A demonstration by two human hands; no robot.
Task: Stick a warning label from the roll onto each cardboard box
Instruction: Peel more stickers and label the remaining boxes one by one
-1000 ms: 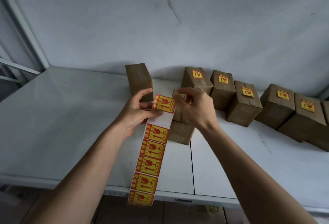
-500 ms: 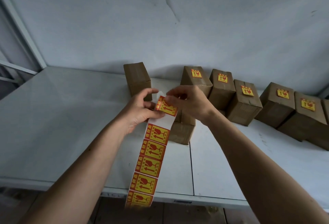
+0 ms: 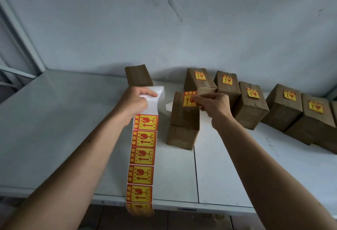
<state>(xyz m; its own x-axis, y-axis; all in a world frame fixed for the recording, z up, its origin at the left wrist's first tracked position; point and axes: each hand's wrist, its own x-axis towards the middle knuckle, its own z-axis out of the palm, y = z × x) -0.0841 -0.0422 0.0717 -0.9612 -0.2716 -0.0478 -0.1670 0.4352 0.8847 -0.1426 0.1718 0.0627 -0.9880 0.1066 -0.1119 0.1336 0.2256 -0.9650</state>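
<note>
My left hand [image 3: 134, 102] grips the bare white top of a label strip [image 3: 144, 155] that hangs down past the table's front edge, carrying several red-and-yellow warning labels. My right hand [image 3: 212, 104] pinches one peeled label [image 3: 188, 100] and holds it at the top of the nearest cardboard box [image 3: 183, 129]. Behind my left hand stands a box without a label [image 3: 137, 74]. Several boxes with labels on top run to the right, starting with one [image 3: 197, 81] behind the near box.
The boxes stand on a white table [image 3: 54, 120] against a pale wall. A seam in the tabletop runs forward below the near box. A metal frame post rises at the far left.
My right hand has pulled the top label off the strip and carried it right to the near box. My left hand still holds the strip, whose top is now bare backing.
</note>
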